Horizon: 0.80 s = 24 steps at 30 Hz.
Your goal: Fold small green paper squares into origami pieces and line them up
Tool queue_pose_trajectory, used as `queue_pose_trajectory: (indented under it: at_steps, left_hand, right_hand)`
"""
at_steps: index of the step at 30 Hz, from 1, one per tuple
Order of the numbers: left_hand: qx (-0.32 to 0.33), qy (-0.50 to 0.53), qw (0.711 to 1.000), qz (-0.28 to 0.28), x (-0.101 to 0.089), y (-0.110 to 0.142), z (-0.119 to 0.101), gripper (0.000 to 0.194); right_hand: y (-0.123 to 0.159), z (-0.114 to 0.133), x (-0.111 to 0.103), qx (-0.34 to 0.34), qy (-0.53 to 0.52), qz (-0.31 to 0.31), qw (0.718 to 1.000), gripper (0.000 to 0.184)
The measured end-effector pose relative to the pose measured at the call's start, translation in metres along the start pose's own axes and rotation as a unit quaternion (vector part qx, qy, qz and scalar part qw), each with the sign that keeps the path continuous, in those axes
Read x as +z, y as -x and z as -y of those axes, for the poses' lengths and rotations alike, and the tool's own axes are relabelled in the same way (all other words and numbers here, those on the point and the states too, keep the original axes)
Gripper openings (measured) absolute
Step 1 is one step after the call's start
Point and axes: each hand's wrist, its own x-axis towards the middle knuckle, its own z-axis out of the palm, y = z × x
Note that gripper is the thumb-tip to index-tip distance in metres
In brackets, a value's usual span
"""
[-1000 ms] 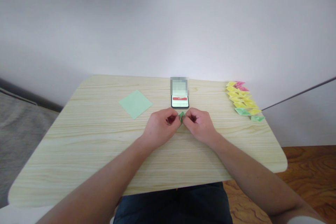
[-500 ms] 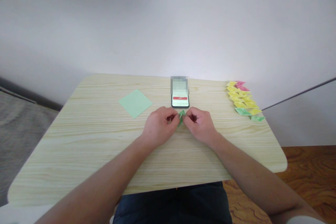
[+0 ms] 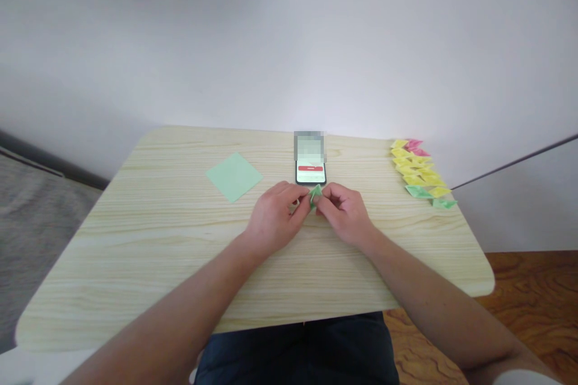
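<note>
Folded green paper, just in front of the phone, is pinched by fingers of the left hand and right hand; a green sheet lies left of the phone.

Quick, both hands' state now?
Left hand: closed, pinching the small folded green paper.
Right hand: closed, pinching the same paper's other side.

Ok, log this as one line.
left hand: pinching folded paper | right hand: likewise | phone: beyond hands | green sheet: left of phone

Wood-grain floor and plain wall suggest a home.
</note>
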Motion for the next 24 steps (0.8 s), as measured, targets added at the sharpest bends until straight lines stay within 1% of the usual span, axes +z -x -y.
queue_pose_trajectory:
  at_steps: [6,11,14,19,22,24]
  left_hand:
    - [0.008,0.002,1.0,0.002,-0.0004,-0.0002,0.0019,0.016]
    - [0.0,0.061,0.997,0.042,-0.0039,-0.0005,-0.0003,0.021]
    - [-0.008,0.098,0.994,0.056,-0.0062,-0.0002,-0.0029,0.018]
    - [-0.051,0.126,0.989,0.053,-0.0052,-0.0014,-0.0062,0.02]
    - [-0.055,0.134,0.988,0.047,-0.004,-0.0024,-0.0064,0.019]
    - [-0.053,0.134,0.988,0.049,-0.0041,-0.0024,-0.0055,0.02]
  right_hand:
    - [0.0002,0.0012,-0.0007,-0.007,-0.063,0.044,0.997,0.031]
    - [-0.0015,-0.001,-0.0009,0.002,-0.072,0.037,0.997,0.033]
    - [-0.0031,-0.0016,-0.0009,0.008,-0.091,0.031,0.995,0.033]
    - [-0.0043,-0.0005,-0.0019,0.005,-0.117,0.036,0.993,0.033]
    - [-0.0042,0.0009,-0.004,0.002,-0.115,0.037,0.993,0.033]
    - [-0.0045,0.0018,-0.0061,-0.004,-0.123,0.02,0.992,0.032]
